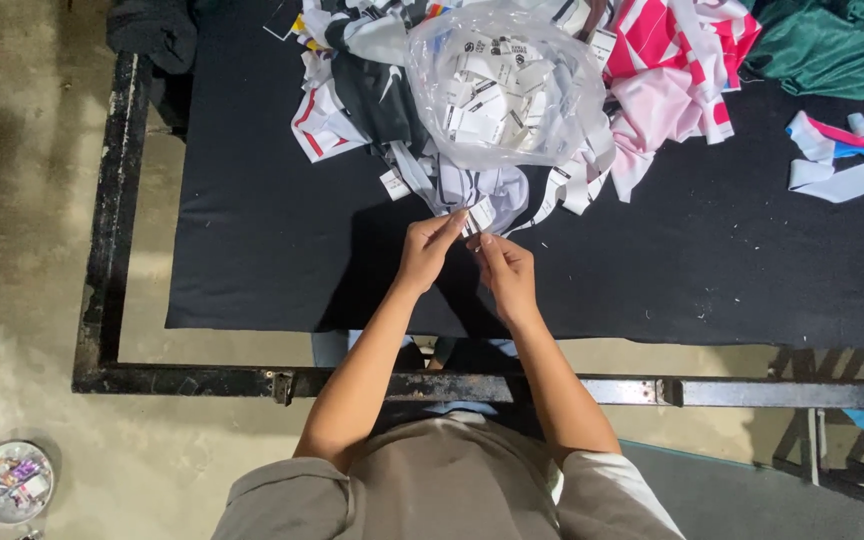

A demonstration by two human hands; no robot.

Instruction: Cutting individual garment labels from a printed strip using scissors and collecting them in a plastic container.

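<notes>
Both my hands meet over the near part of a black cloth-covered table (252,250). My left hand (428,250) and my right hand (505,272) pinch a small white fabric label (480,214) between their fingertips. Just beyond them lies a white garment piece with dark stripes (492,187). Behind that sits a clear plastic bag (502,85) full of several small white labels.
A heap of white, black, pink and red fabric pieces (667,70) lies at the table's far side, with green cloth (837,45) at the far right and blue-white-pink strips (852,150). A black metal frame (112,230) edges the table. A small round dish (14,482) sits on the floor.
</notes>
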